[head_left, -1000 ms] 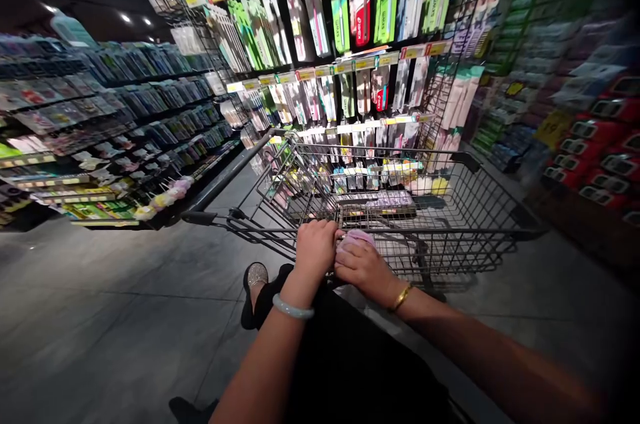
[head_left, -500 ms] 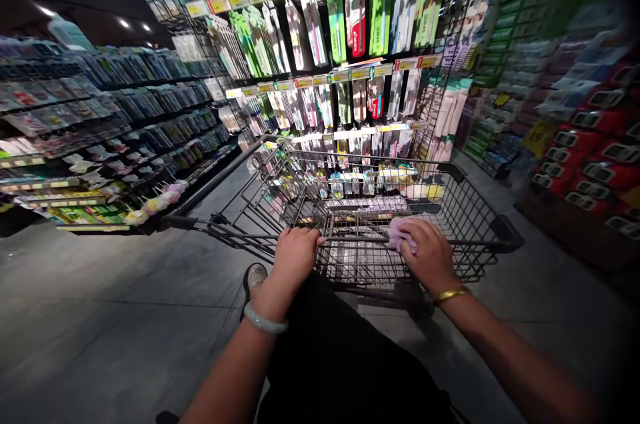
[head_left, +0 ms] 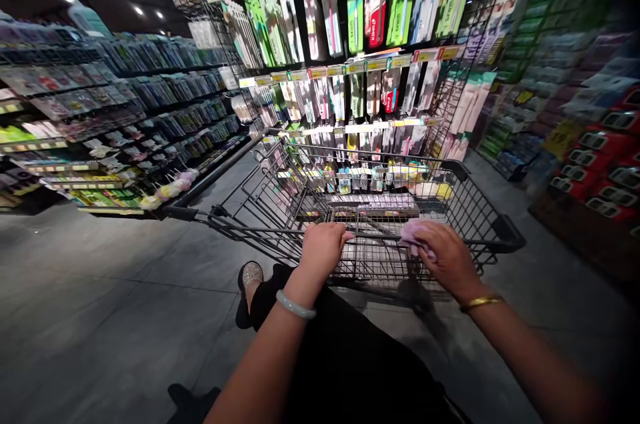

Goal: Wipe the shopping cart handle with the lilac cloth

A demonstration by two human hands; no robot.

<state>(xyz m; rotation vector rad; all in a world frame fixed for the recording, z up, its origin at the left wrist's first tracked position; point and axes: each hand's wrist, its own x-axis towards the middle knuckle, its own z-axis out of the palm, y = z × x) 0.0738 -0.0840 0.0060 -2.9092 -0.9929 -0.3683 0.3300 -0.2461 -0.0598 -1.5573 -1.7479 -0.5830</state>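
Observation:
A black wire shopping cart (head_left: 250, 201) stands in front of me, its long side rail running across under my hands. My left hand (head_left: 324, 249) is closed around that rail near the middle of the cart. Farther right, my right hand (head_left: 447, 256) grips a crumpled light purple cloth (head_left: 416, 237), which is pressed against the same rail. The palms and most fingertips are hidden. Through the wire mesh, the cart's basket shows no goods that I can make out for certain.
Directly beyond the cart rises a rack of packaged toothbrushes (head_left: 377, 7) with price strips. Shelves of small packaged goods (head_left: 165, 87) line the left side. At the right are stacked red packages (head_left: 595, 157). Grey tiled floor (head_left: 100, 304) lies around the cart; my shoe (head_left: 251, 274) is beside it.
My left hand has slid to the right along the rail. The right hand with the purple cloth has also shifted slightly right. The view has turned a little, so the racks sit farther right.

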